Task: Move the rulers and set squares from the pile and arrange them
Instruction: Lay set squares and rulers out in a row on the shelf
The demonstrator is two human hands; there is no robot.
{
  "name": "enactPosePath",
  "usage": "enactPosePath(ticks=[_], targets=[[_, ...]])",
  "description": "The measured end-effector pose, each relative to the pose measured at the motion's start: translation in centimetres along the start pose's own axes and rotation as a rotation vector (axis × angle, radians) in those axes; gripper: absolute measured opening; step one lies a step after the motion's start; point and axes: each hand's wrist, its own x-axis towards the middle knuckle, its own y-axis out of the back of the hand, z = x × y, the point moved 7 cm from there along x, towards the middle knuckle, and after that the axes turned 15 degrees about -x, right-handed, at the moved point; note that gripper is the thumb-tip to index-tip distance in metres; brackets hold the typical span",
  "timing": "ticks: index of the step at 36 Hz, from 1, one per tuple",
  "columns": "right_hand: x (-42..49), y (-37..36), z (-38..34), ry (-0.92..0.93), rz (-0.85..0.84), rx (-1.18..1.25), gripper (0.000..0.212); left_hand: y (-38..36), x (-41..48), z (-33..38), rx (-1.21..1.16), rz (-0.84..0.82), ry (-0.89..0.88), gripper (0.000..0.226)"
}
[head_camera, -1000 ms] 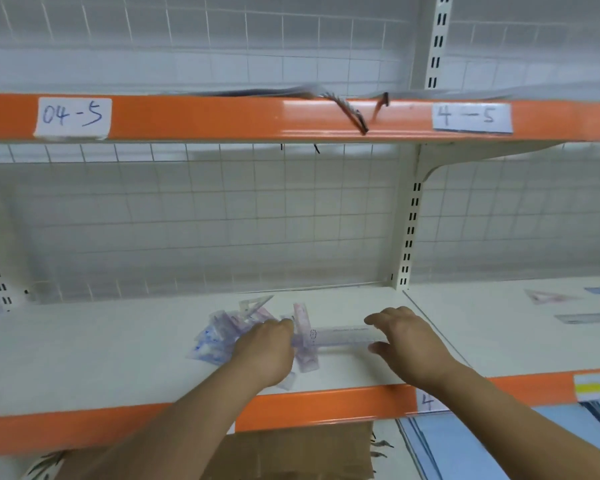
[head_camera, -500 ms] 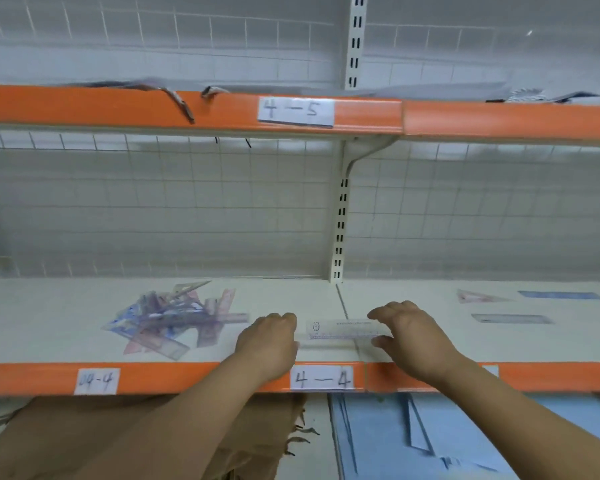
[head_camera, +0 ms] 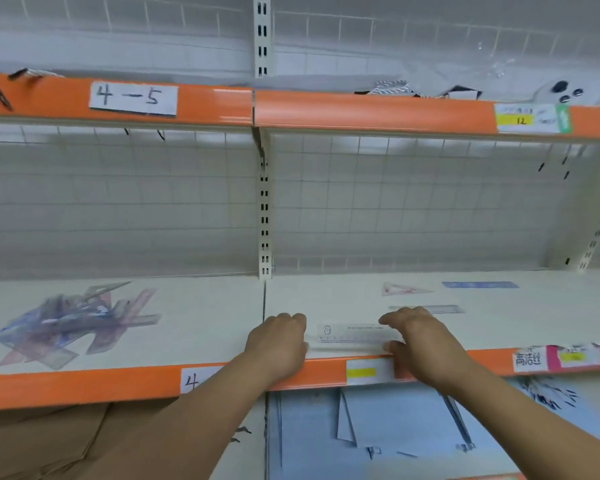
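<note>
Head view, fingers first: what did they have?

– The left fingers (head_camera: 297, 320) were curled over one end of the clear ruler (head_camera: 355, 336), and the right fingers (head_camera: 390, 318) and thumb pinched the other end. So the left hand (head_camera: 279, 341) and the right hand (head_camera: 420, 341) were both clamped on it.

– Where had it got to?

– A second before, it was at the pile (head_camera: 73, 323) on the left shelf board (head_camera: 205, 323). By this moment it had crossed the seam at the upright (head_camera: 264, 209) and sat low over the front edge of the right shelf board (head_camera: 309, 296), near its front left corner. Whether it touched the board, I couldn't tell.

– And for the job?

– One more piece was out of the pile and, I judged, about to be laid down. A red set square (head_camera: 404, 289), a blue ruler (head_camera: 480, 284) and a grey ruler (head_camera: 444, 309) already lay further back on that board, apart from each other. The pile looked thick, so most of the sorting remained.
</note>
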Motion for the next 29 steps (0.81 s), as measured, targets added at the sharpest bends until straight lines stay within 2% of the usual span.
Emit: enactPosePath(ticks=[14, 22, 27, 29], targets=[[4.0, -2.4, 11.9, -0.111, 0.018, -0.006, 0.043, -4.2, 10.2, 7.5, -0.002, -0.036, -0.111, 0.027], [6.3, -4.4, 15.8, -0.129, -0.001, 0.021, 0.040, -5.9, 14.0, 9.6, -0.008, -0.052, -0.101, 0.025], [7.8, -5.6, 18.1, -0.099, -0.017, 0.060, 0.029, -7.0, 15.1, 10.4, -0.001, -0.065, -0.065, 0.027], [8.5, -5.9, 18.7, -0.081, -0.023, 0.068, 0.033, -7.3, 15.4, 10.6, 0.004, -0.067, -0.039, 0.028]])
